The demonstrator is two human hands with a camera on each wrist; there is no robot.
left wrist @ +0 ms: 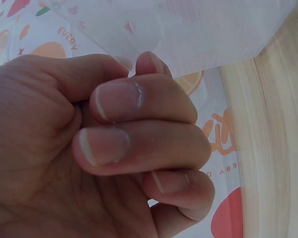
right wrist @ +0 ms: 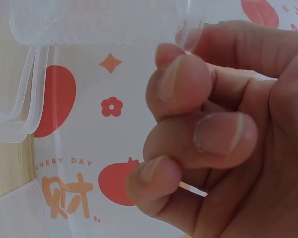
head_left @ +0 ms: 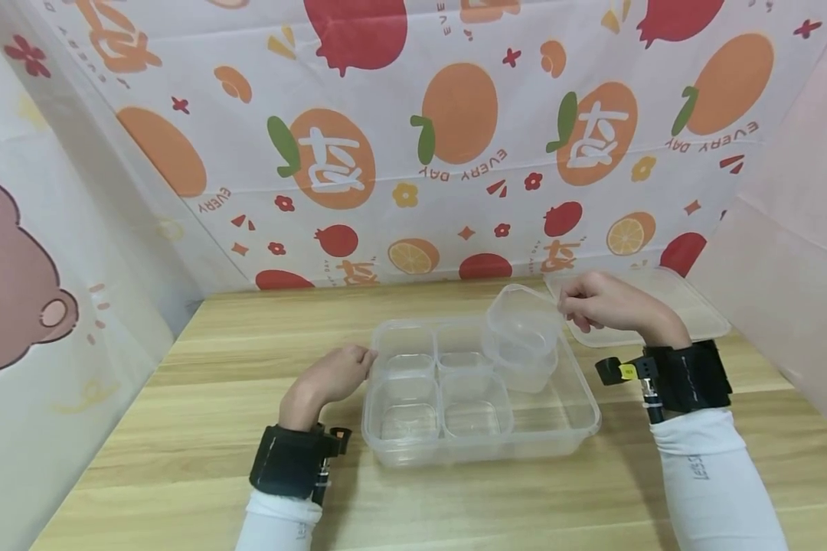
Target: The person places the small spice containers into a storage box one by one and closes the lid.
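A large clear plastic box [head_left: 482,451] stands on the table with several small square clear containers [head_left: 406,413] inside, in its left and middle parts. My left hand [head_left: 334,373] pinches the box's left edge; in the left wrist view, the thumb and index finger meet at the translucent wall [left wrist: 203,34]. My right hand [head_left: 603,304] pinches the edge of another small clear container [head_left: 522,310], held tilted over the back right of the box. Below it, partly overlapped, is another small container [head_left: 527,375]. The right wrist view shows the held container [right wrist: 99,22] above the curled fingers.
A flat clear lid [head_left: 668,306] lies on the wooden table [head_left: 248,383] at the back right, partly behind my right hand. A fruit-printed sheet [head_left: 400,168] rises along the table's back edge, with pale covered walls at both sides.
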